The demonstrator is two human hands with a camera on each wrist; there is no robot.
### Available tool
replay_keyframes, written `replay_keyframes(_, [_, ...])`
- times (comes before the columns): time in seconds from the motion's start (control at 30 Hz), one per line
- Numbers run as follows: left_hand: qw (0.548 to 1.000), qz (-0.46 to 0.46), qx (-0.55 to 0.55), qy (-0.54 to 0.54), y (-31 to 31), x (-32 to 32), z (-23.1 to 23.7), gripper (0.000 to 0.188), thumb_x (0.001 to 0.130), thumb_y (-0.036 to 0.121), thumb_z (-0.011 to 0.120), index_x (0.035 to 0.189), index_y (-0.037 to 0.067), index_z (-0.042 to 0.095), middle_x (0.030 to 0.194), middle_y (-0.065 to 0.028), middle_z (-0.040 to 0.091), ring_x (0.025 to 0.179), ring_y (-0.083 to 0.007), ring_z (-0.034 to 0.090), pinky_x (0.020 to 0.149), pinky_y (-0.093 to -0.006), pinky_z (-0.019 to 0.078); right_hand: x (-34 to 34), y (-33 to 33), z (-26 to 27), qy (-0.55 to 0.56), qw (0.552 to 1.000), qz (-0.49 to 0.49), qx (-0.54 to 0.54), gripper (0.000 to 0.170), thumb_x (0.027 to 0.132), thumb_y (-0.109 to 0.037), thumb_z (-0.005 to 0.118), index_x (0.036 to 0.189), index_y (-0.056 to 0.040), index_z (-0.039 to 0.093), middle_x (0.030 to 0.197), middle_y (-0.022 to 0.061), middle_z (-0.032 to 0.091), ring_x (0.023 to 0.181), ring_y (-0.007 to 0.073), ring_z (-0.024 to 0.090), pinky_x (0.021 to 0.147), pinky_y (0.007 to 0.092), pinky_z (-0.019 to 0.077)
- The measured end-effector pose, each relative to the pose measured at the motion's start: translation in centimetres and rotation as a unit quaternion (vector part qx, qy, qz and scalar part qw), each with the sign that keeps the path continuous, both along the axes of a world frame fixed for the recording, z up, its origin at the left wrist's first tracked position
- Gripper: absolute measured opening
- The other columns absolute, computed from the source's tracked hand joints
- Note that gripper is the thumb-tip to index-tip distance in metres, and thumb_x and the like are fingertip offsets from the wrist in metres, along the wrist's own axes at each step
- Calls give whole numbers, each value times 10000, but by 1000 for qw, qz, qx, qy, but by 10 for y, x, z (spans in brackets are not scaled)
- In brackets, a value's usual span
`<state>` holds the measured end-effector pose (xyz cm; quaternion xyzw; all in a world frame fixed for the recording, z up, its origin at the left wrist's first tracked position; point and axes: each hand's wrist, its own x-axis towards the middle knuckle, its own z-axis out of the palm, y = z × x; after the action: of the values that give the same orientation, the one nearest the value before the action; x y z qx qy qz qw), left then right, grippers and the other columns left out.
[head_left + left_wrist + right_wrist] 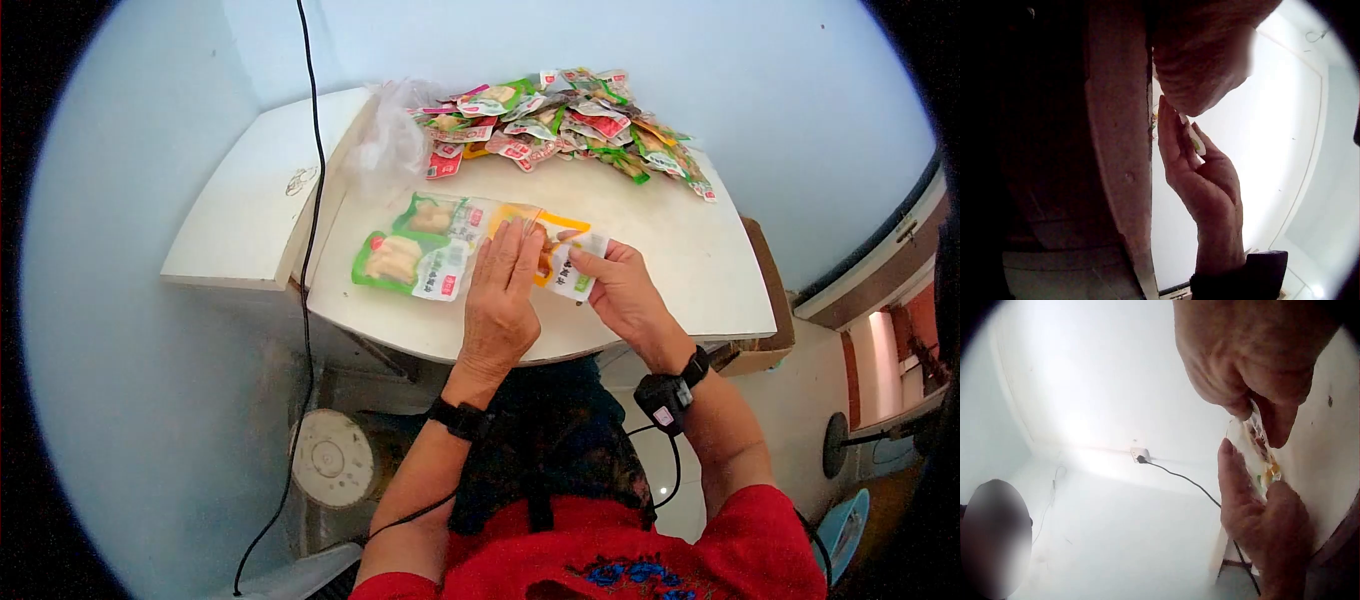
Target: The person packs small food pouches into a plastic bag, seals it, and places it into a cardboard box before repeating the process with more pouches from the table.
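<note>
An orange-edged food packet [566,232] is between both hands over the white table. The left hand [505,300] lies across its left part with fingers long and close together; its thumb is hidden in the head view. In the right wrist view the left hand [1266,525] has the packet [1259,440] between fingers and thumb. The right hand [628,295] pinches the packet's right end, thumb on top. Left of the hands, two green-edged packets, one [395,262] nearer the person and one [430,215] behind it, lie on the table.
A heap of mixed packets [560,125] lies along the table's back, beside a clear plastic bag [390,140]. The white table [680,270] has a curved front edge. A black cable [308,200] hangs at the left; a cardboard box [765,290] stands at the right.
</note>
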<state>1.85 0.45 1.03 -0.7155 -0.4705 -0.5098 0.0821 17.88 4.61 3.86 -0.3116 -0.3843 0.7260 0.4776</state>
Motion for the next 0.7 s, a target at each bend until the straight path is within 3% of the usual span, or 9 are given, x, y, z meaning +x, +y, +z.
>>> replay_keyframes(0.23, [1000,-10,24,-12,2,1,0,550,759,-87,477,1299,-4,542,1377,-237,488,1287,-406,461,1101,-486,342,-36,9,-1,86,995,50,2,260,959,-40,535,1205,40,556,1189,135,625,1076,214,621,932,332,518])
replay_keyframes(0.43, [1000,-2,14,-3,0,0,1,540,779,-61,489,1313,7,532,1389,-233,485,1297,-401,455,1103,-497,333,-63,21,-9,157,980,115,-44,264,1010,-112,427,1199,24,551,1135,110,626,997,205,619,905,319,520])
replay_keyframes(0.53, [1000,-2,10,-7,1,0,0,541,789,-49,481,1325,11,523,1398,-225,481,1311,-394,444,1107,-501,326,-68,25,-9,237,950,202,-28,276,1012,-146,433,1196,17,555,1100,104,630,956,198,620,881,315,530])
replay_keyframes(0.7, [1000,-3,9,-7,0,-1,2,539,805,-27,465,1340,18,515,1404,-209,482,1326,-388,431,1112,-502,318,-79,31,-19,193,969,152,-8,213,996,-161,494,1114,-5,579,1006,64,631,841,157,615,734,299,552])
